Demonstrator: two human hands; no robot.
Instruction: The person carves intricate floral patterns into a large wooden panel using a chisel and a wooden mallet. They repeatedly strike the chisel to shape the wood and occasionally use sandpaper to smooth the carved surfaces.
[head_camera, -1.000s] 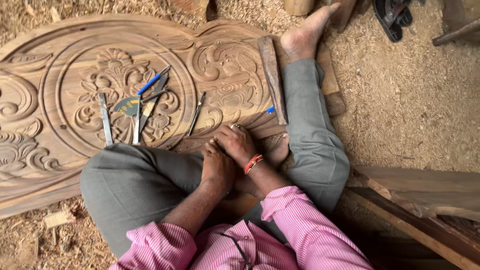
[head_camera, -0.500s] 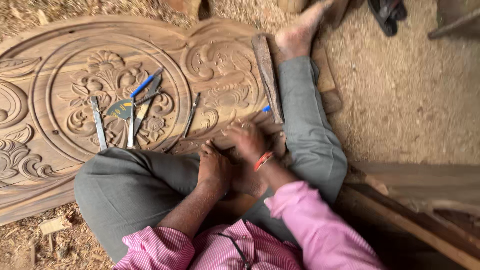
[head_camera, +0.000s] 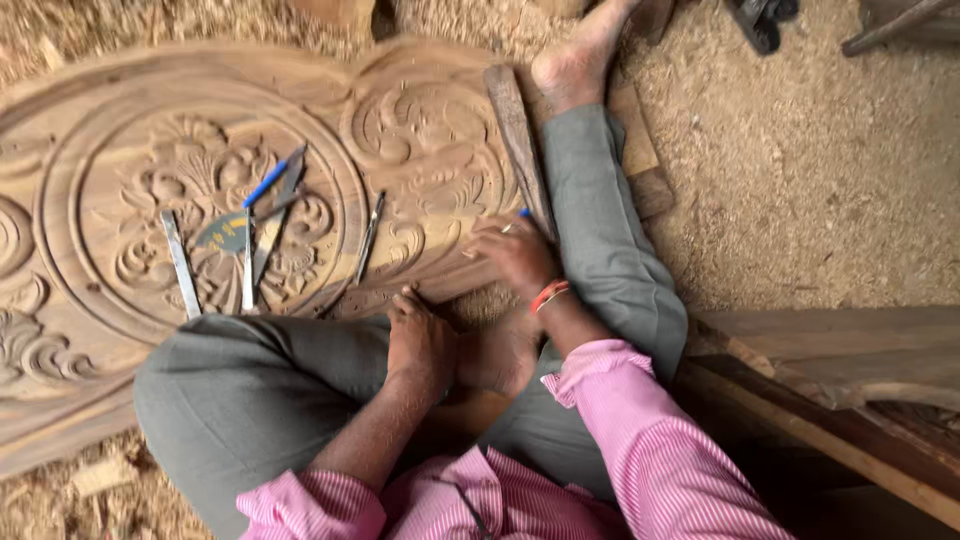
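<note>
**Hands at the lower edge of the carved panel**

The right hand rests with fingers curled on the carved wooden panel, beside a small blue-tipped tool; whether it grips that tool cannot be told. The left hand lies loosely open, palm down, at the panel's near edge, holding nothing. Several steel chisels and a blue-handled tool lie on the central floral medallion, well apart from both hands. In the inspector's judgement, sound work here calls for a braced left hand and a tool edge kept within the carved lines. Sawdust surrounds the panel.
</note>
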